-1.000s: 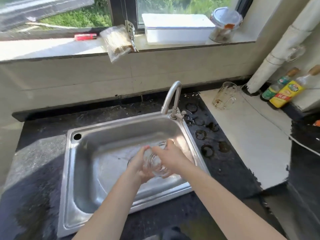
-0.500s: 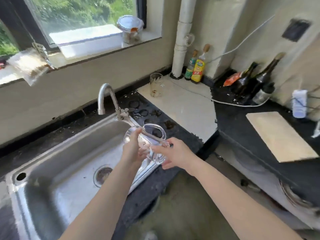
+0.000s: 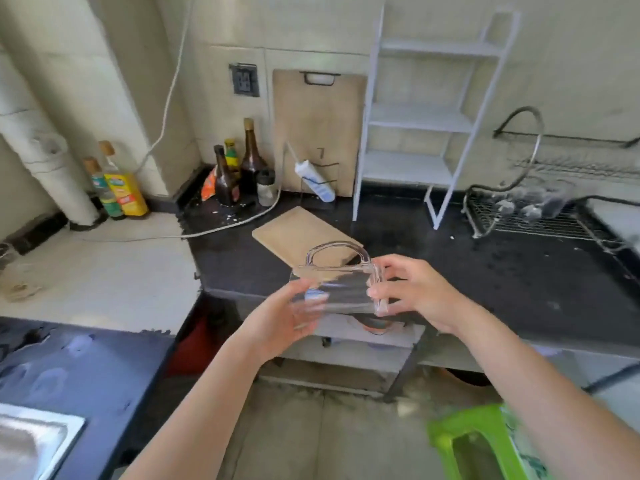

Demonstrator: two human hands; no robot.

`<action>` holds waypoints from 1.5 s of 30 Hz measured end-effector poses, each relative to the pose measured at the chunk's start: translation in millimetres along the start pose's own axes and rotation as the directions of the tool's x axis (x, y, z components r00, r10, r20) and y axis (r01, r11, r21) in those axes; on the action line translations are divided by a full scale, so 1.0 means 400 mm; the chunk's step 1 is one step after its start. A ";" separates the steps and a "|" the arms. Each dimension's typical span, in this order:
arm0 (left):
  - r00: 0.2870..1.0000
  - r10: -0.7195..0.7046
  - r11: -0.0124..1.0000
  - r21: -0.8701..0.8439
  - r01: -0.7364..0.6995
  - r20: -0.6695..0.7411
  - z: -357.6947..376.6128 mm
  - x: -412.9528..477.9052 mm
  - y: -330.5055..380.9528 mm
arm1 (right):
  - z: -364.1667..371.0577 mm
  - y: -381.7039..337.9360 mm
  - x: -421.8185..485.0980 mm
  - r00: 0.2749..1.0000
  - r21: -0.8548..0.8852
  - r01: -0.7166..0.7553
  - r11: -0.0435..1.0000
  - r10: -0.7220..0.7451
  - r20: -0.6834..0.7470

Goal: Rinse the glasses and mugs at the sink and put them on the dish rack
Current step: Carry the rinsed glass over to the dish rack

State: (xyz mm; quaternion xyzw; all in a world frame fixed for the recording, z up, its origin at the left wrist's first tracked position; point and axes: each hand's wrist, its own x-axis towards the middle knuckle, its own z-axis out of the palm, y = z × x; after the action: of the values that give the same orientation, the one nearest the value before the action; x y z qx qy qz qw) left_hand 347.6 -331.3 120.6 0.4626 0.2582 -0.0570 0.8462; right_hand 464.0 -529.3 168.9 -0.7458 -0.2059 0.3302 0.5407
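Glass mug (image 3: 337, 287) sideways, handle up, L hand (image 3: 277, 323) fingers curled round one end, R hand (image 3: 417, 294) fingers pinching other

Black counter (image 3: 485, 271): cutting board (image 3: 294, 233), dish rack (image 3: 540, 223)

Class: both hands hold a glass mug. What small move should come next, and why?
Probably carry the glass mug rightward toward the dish rack: the left hand and right hand hold it in mid-air, and the rack stands farther right.
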 end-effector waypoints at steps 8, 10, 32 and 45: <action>0.952 -0.094 0.956 0.293 0.005 0.291 0.443 0.268 -0.027 | -0.485 0.080 -0.050 0.971 0.276 0.038 0.960 0.029 -0.236; 0.966 0.003 0.943 0.320 -0.089 0.259 0.539 0.332 -0.037 | -0.565 0.119 -0.034 0.937 0.389 0.075 0.918 0.069 -0.343; 0.483 0.105 -0.233 0.494 -0.838 0.869 1.133 1.038 -0.120 | -1.232 0.337 0.183 0.480 0.582 0.029 0.813 0.499 -0.722; 0.784 0.088 -0.395 0.744 -0.539 0.615 1.139 1.402 -0.182 | -1.610 0.529 0.458 0.304 0.026 -0.148 0.989 0.070 -0.950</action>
State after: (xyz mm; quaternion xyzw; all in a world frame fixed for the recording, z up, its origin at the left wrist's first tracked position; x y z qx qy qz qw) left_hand 980.4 -662.6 -9.0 0.9746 -0.1664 -0.0489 0.1418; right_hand 1041.7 -909.3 46.9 -0.8271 0.1902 -0.1411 0.5098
